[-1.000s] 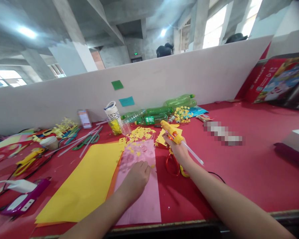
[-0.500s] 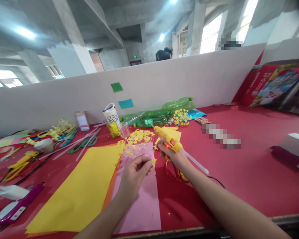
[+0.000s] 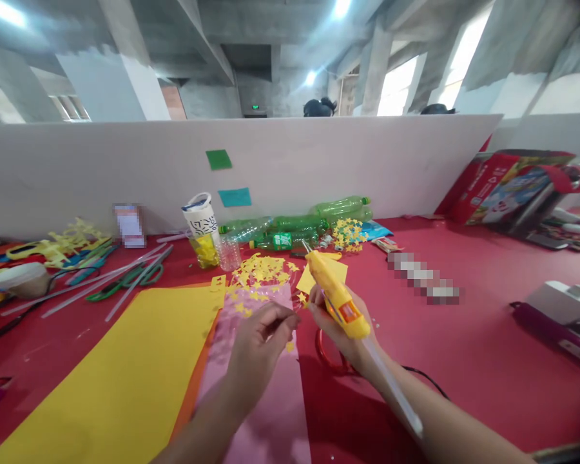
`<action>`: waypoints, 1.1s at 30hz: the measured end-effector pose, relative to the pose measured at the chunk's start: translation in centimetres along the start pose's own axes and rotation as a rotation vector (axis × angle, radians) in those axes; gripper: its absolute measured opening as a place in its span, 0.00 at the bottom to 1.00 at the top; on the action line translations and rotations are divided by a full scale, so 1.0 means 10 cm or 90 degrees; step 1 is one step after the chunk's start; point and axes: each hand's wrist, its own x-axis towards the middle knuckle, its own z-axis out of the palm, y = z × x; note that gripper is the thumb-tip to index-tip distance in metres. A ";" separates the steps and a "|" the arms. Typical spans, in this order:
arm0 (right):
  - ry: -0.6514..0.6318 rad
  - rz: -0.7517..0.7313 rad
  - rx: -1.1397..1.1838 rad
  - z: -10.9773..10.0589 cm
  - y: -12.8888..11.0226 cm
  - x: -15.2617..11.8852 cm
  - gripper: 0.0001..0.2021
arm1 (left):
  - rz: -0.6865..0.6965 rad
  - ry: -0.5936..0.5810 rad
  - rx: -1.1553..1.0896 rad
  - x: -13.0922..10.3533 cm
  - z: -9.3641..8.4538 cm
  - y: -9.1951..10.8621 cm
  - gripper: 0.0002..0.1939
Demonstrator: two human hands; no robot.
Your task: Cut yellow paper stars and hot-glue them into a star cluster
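My right hand (image 3: 341, 322) grips a yellow hot glue gun (image 3: 336, 293), its nozzle pointing up and away and a clear glue stick (image 3: 391, 380) jutting from its rear. Over the pink paper (image 3: 270, 399), my left hand (image 3: 263, 345) is pinched closed; whatever lies between its fingertips is hidden from me. A small yellow star (image 3: 290, 346) shows just below those fingertips. Beyond both hands spreads a pile of yellow star cutouts (image 3: 265, 270). Red-handled scissors (image 3: 329, 354) lie partly covered by my right hand.
Large yellow sheets (image 3: 111, 367) lie at left, near green scissors (image 3: 125, 283). Along the white partition (image 3: 280, 154) are green plastic bottles (image 3: 299, 223), a patterned cup (image 3: 200, 222) and a star cluster (image 3: 348, 235). A purple power strip (image 3: 555, 335) with a white plug sits at right.
The yellow star that showed between my left fingertips is out of sight now. My right hand has tilted the glue gun more upright. The camera view has shifted.
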 end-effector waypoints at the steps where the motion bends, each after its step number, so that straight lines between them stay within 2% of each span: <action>1: 0.009 -0.033 -0.029 0.01 0.04 -0.02 0.05 | 0.023 0.001 0.017 -0.02 0.00 -0.03 0.06; 3: -0.014 -0.103 -0.091 0.01 0.11 -0.07 0.04 | 0.050 -0.006 0.029 -0.07 0.00 -0.06 0.07; 7: -0.121 -0.219 -0.136 -0.01 0.09 -0.14 0.01 | 0.042 -0.023 -0.001 -0.12 0.02 -0.06 0.10; 11: -0.151 -0.301 -0.143 -0.04 0.02 -0.15 0.05 | 0.012 -0.038 -0.088 -0.12 0.01 -0.01 0.11; 15: -0.157 -0.251 -0.131 -0.04 0.06 -0.17 0.02 | -0.050 -0.049 -0.165 -0.09 -0.01 0.00 0.10; 19: -0.087 -0.148 -0.123 -0.01 0.09 -0.15 0.02 | -0.044 -0.048 -0.128 -0.10 0.00 -0.06 0.11; 22: -0.101 -0.080 -0.058 0.01 0.08 -0.12 0.04 | -0.040 -0.040 -0.087 -0.11 0.02 -0.12 0.10; 26: -0.126 -0.042 -0.002 0.03 0.11 -0.10 0.06 | -0.009 -0.031 -0.020 -0.11 0.03 -0.15 0.09; 33: -0.130 -0.026 -0.008 0.03 0.10 -0.10 0.05 | 0.073 -0.004 0.090 -0.09 -0.01 -0.12 0.06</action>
